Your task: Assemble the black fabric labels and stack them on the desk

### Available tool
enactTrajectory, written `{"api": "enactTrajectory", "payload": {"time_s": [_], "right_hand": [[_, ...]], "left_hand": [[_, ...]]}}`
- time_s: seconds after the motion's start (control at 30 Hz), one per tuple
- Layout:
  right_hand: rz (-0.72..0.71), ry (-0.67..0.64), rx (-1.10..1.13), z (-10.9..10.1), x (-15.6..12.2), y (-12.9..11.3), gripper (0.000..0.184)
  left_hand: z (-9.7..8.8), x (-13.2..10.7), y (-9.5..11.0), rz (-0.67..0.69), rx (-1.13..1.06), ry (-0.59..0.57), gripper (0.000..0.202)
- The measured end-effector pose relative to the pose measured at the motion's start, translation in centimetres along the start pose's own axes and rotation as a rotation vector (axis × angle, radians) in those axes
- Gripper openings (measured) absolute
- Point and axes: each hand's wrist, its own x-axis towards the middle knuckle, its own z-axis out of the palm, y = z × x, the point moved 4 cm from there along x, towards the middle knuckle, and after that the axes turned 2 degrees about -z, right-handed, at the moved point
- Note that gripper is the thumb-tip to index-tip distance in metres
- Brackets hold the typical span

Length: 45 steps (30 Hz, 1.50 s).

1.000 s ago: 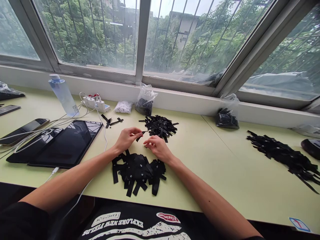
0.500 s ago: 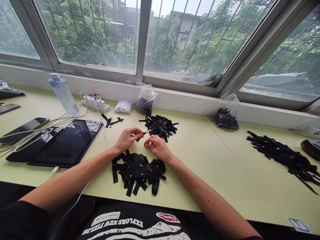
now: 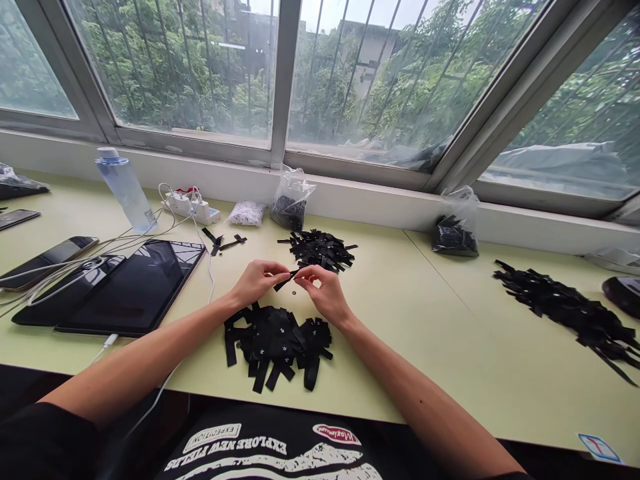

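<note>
Light: soft, bright daylight through the wide metal-framed windows [image 3: 280, 80].
Shadows: faint on the pale green tabletop [image 3: 425, 320].
Distortion: window frames bow at the edges.
Focus: sharp.

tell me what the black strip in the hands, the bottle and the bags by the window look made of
The strip, pinched between left hand and right hand: probably woven fabric or ribbon, matte; it looks thin, flat and shows no glare. The bottle: clear bluish plastic, see-through, with a pale cap. The bags: thin glossy plastic film, crinkled and transparent over dark contents.
</note>
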Motion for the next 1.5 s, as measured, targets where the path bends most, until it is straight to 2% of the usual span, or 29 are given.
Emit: {"api": "enactTrajectory", "payload": {"time_s": [0.43, 1.13, 1.5], "right_hand": [[0.002, 0.02, 0.019, -0.12, 0.04, -0.24, 0.016], [-0.026, 0.048, 0.043, -0.21, -0.16, -0.87, 0.011], [-0.106, 0.059, -0.107, -0.24, -0.05, -0.53, 0.006]], "left_hand": [[0.74, -0.21, 0.15, 0.029, -0.076, -0.054, 0.029], [0.71, -0.15, 0.24, 0.035, -0.094, -0.091, 0.028], [0.8, -0.17, 0.21, 0.038, -0.086, -0.108, 0.026]]}}
